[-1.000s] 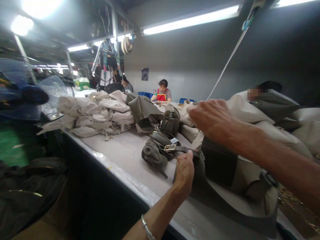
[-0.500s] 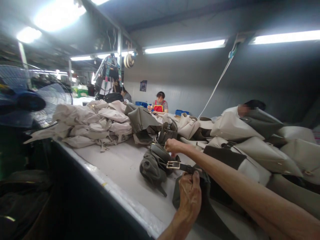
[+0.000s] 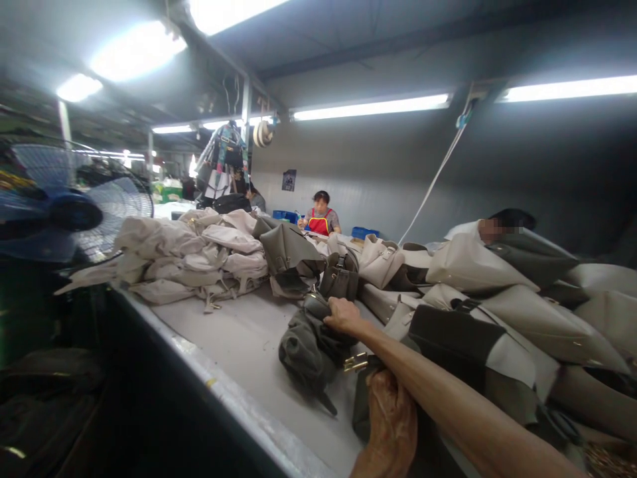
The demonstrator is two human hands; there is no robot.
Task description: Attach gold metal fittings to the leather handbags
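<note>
My right hand (image 3: 343,316) reaches in from the right, its fingers closed on the upper edge of a dark grey-green bag (image 3: 306,345) on the table. Nearer the camera, my left hand (image 3: 391,411) is closed around a dark strap, most of which the hand and right forearm hide. A gold buckle (image 3: 355,362) on that strap stands out just beyond the left fingers, near the bag. Dark material hangs under and beside the left hand.
Beige bags (image 3: 199,259) are heaped at the left; grey and beige bags (image 3: 530,318) crowd the right. A fan (image 3: 74,212) stands left of the table (image 3: 219,335). A person in a red apron (image 3: 319,221) sits beyond; another person bends behind the right pile.
The buckle has turned and shifted slightly down, with my left hand lower and a little to the right. My right hand has come down onto the bag's upper edge. The whole view has tilted slightly.
</note>
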